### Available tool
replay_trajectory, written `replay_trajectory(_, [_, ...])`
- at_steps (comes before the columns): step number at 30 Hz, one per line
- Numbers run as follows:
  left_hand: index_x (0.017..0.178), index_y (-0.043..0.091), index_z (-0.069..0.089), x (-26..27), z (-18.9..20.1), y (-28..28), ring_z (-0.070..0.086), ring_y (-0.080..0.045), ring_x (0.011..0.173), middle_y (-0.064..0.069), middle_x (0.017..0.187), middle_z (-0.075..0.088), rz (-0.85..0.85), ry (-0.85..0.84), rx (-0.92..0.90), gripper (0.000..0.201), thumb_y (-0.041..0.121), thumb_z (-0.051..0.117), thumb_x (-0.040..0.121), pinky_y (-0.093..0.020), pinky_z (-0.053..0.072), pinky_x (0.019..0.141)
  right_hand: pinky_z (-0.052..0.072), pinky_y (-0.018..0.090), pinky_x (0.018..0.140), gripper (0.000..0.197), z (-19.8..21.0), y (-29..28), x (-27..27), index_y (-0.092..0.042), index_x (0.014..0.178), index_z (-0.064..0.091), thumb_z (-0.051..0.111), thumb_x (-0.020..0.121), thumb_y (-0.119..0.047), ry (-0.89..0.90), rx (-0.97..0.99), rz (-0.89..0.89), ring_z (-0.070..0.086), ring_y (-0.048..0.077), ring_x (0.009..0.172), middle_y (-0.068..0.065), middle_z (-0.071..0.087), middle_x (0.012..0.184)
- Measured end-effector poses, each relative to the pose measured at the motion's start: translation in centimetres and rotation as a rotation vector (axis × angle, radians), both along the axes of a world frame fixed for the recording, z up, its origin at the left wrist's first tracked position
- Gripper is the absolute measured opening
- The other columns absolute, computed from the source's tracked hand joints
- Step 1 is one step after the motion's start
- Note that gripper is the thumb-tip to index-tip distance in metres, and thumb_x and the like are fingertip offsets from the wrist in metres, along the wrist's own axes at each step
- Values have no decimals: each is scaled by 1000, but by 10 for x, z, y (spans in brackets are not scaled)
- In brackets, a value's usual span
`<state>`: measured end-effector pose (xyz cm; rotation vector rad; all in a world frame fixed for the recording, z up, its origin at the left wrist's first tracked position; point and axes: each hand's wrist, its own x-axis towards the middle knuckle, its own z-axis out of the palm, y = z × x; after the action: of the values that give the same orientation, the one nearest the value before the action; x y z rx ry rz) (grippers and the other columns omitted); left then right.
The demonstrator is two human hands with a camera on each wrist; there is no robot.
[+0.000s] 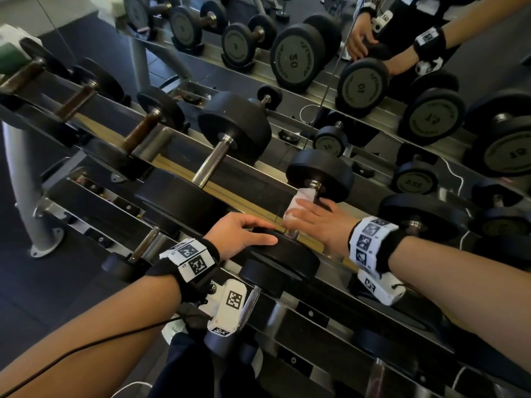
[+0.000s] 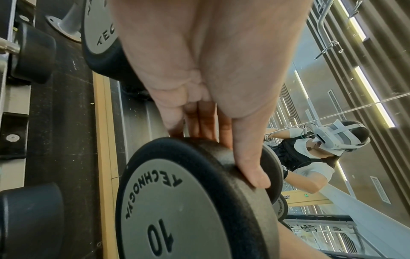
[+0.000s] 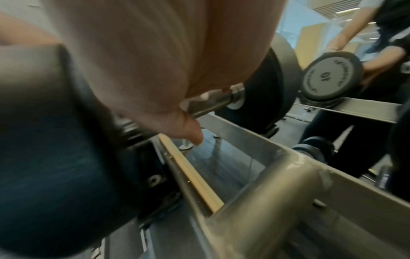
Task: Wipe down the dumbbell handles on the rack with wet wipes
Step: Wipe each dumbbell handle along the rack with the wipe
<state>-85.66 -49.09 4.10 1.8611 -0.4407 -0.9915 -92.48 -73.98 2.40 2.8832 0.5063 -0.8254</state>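
While left hand lies flat on dumbbell head, right hand clasps wet wipe round handle

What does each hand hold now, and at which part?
Right hand grips the wipe wrapped round the dumbbell handle; left hand rests on its near head.

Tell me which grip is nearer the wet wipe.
Right. The right grip holds the wet wipe around the handle; the left grip rests on that dumbbell's near head.

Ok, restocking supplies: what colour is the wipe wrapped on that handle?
White; the wet wipe shows best in the head view.
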Motion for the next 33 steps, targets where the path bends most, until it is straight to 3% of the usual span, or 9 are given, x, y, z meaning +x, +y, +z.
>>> replay_trajectory(3, [109, 30, 75, 0, 0, 1, 65, -9, 108, 10, 111, 72, 10, 21, -4, 30, 28, 79, 79, -40, 47, 106, 2, 44, 119, 105, 10, -12, 15, -43, 151, 4, 67, 77, -5, -63, -30, -71, -5, 10, 151, -14, 10, 162])
replay_trajectory(8, [111, 31, 73, -3, -2, 1, 65, -10, 108, 9, 111, 72, 26, 25, -15, 32, 28, 78, 80, -40, 47, 106, 18, 36, 118, 60, 13, 3, 23, -30, 148, 39, 55, 93, -11, -166, 52, -92, 21, 18, 149, -8, 39, 155])
replay_trajectory(14, [115, 29, 71, 0, -1, 4, 65, -12, 110, 3, 118, 70, 17, 97, -54, 29, 23, 73, 87, -37, 50, 104, 23, 30, 115, 46, 32, 5, -6, -33, 136, 57, 50, 98, -8, -114, 345, -260, 37, 23, 142, 3, 45, 152])
replay_trajectory(18, [125, 31, 62, 8, 4, -2, 59, -3, 119, 9, 128, 65, 25, 59, -125, 43, 18, 73, 87, -33, 45, 109, 46, 30, 89, 27, 47, 12, -22, -36, 112, 66, 49, 100, -19, -64, 633, -584, 62, 19, 104, -3, 67, 109])
replay_trajectory(21, [140, 35, 50, 17, 14, -15, 47, 3, 129, 14, 140, 53, -43, -47, -155, 63, 17, 76, 85, -28, 40, 110, 44, 37, 72, 9, 60, 19, -24, -32, 101, 48, 52, 100, -24, -232, 849, -882, 56, 24, 77, 0, 57, 86])
replay_trajectory(23, [142, 34, 46, 23, 22, -25, 44, 0, 133, 12, 142, 51, -54, -33, -215, 69, 13, 76, 84, -31, 37, 112, 37, 32, 69, 9, 68, 27, -25, -20, 100, 46, 54, 99, -20, -309, 963, -964, 47, 14, 72, 1, 49, 80])
replay_trajectory(26, [133, 30, 55, 31, 33, -39, 55, -9, 128, 4, 133, 62, -63, 9, -306, 58, 8, 76, 84, -34, 44, 106, 41, 19, 75, 13, 76, 41, -23, -17, 96, 48, 53, 98, -4, -335, 1093, -976, 55, -5, 81, -5, 58, 90])
replay_trajectory(29, [116, 12, 67, 34, 36, -46, 69, -22, 107, -6, 109, 74, -33, 27, -371, 34, 4, 75, 84, -28, 55, 90, 49, 26, 92, 16, 74, 51, -24, -17, 93, 50, 56, 96, -2, -382, 1238, -1090, 63, 12, 109, 3, 63, 119])
replay_trajectory(33, [94, 17, 73, 39, 32, -47, 71, -16, 89, -1, 91, 77, -49, -98, -338, 14, 10, 77, 83, -21, 56, 81, 51, 39, 89, 20, 64, 62, -26, -22, 92, 56, 62, 92, -3, -553, 1179, -1202, 63, 21, 100, 6, 64, 112])
